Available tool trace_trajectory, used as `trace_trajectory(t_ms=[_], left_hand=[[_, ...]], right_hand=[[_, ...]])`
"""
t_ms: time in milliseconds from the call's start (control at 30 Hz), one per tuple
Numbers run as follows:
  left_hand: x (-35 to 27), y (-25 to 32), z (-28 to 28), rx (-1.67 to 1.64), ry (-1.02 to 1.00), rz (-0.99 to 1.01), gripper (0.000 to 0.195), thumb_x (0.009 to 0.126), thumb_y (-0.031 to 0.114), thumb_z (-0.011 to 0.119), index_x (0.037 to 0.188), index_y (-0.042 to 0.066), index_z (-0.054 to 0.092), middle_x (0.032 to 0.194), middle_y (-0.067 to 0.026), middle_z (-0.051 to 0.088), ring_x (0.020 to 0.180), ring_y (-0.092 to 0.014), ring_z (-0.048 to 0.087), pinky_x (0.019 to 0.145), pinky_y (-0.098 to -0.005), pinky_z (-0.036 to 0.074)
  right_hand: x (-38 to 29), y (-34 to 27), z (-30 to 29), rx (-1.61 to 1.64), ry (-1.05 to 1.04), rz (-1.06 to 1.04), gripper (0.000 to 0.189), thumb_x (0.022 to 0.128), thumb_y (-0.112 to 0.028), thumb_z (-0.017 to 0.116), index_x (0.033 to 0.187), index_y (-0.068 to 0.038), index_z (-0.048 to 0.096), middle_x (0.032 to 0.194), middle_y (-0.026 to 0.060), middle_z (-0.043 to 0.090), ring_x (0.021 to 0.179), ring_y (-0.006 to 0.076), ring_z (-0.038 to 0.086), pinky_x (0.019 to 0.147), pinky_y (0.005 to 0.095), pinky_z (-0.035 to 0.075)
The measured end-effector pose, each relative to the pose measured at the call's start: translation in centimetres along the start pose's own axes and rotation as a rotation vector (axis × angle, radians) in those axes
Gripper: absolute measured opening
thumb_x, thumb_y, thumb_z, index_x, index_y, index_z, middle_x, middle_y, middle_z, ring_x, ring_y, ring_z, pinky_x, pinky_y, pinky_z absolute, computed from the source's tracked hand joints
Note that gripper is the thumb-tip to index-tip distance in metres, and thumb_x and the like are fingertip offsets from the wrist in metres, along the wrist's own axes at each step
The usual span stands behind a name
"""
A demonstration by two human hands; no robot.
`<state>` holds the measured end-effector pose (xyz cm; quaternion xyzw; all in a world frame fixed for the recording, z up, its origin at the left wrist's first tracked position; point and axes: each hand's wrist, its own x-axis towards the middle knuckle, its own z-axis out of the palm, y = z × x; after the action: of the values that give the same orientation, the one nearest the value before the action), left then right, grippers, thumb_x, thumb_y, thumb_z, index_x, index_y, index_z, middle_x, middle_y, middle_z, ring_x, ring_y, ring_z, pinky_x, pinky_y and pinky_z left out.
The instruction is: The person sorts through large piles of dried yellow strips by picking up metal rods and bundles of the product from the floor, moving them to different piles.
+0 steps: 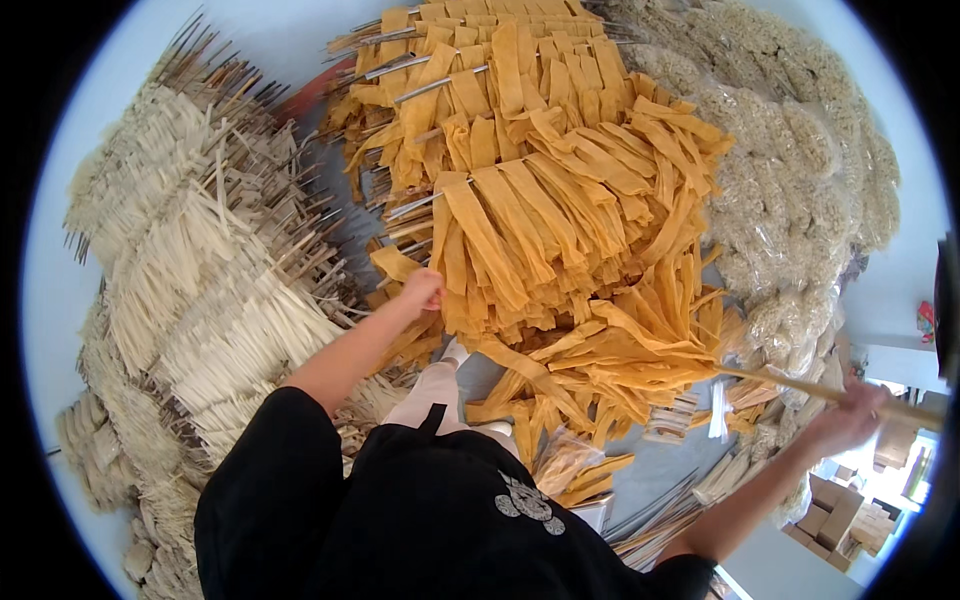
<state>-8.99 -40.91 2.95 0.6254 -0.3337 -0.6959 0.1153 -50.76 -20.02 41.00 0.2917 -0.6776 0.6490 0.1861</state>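
My left hand (424, 289) is closed at the left edge of a hanging row of flat yellow-orange strips (487, 247), seemingly gripping one of them. The row hangs from a thin metal rod (414, 205). Out at the far right, my right hand (861, 409) is closed around a long, taut yellow strip (780, 381). That strip runs left into a loose bunch of the same strips (637, 360) on the pile's lower right. The strips look like dried sheet food; their exact kind cannot be told.
Pale strips on sticks (232, 322) are heaped at the left. Clear plastic bags of pale, curly material (787, 172) rise at the right. Thin rods (660, 510) and a plastic bag (562, 457) lie on the grey floor. Cardboard boxes (832, 517) stand at the lower right.
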Motion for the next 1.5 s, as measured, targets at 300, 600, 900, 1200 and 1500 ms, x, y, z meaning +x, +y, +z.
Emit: trace_trajectory(t_ms=[300,600,900,1200,1500], left_hand=[[12.8,3.0,-10.4,0.806,0.381,0.069,0.070,0.071,0.023,0.060,0.130,0.007,0.024,0.129,-0.0197,0.029,0.112,-0.031,0.036,0.090,-0.0357,0.035],[21.9,6.3,-9.6,1.248,0.369,0.080,0.102,0.057,0.033,0.070,0.133,0.007,0.009,0.138,-0.0152,0.007,0.128,-0.031,0.005,0.102,-0.0442,0.013],[28.3,7.1,-12.2,1.368,0.118,-0.097,0.081,0.054,0.024,0.067,0.126,0.009,0.031,0.128,-0.0165,0.034,0.116,-0.029,0.035,0.093,-0.0427,0.030],[24.3,2.8,-10.1,1.077,-0.254,-0.112,0.034,0.061,0.021,0.063,0.083,-0.004,0.059,0.078,-0.0159,0.061,0.067,-0.024,0.060,0.060,-0.0329,0.047],[9.1,5.3,0.8,0.290,-0.867,-0.390,0.022,0.068,0.023,0.059,0.070,0.001,0.056,0.062,-0.0105,0.059,0.053,-0.018,0.058,0.048,-0.0273,0.047]], right_hand=[[-2.3,3.8,4.1,-0.174,-0.102,-0.100,0.030,0.090,-0.026,0.038,0.067,-0.007,0.039,0.057,-0.0009,0.026,0.055,0.0097,0.032,0.063,0.0298,0.042],[-4.0,1.0,-5.9,-0.086,0.051,0.012,0.027,0.089,-0.025,0.040,0.070,-0.005,0.038,0.063,-0.0004,0.025,0.056,0.0112,0.029,0.088,0.0374,0.042],[-7.1,-0.1,-6.8,-0.083,0.251,-0.065,0.025,0.087,-0.024,0.040,0.066,-0.011,0.041,0.056,-0.0009,0.031,0.050,0.0137,0.034,0.056,0.0377,0.040],[-8.4,0.1,-7.4,-0.091,0.254,-0.046,0.023,0.083,-0.026,0.046,0.063,-0.015,0.040,0.055,-0.0030,0.026,0.050,0.0127,0.030,0.057,0.0348,0.038],[-9.6,0.5,-8.0,-0.018,0.371,0.079,0.018,0.088,-0.019,0.040,0.079,-0.004,0.043,0.063,-0.0006,0.027,0.057,0.0102,0.031,0.082,0.0347,0.042]])
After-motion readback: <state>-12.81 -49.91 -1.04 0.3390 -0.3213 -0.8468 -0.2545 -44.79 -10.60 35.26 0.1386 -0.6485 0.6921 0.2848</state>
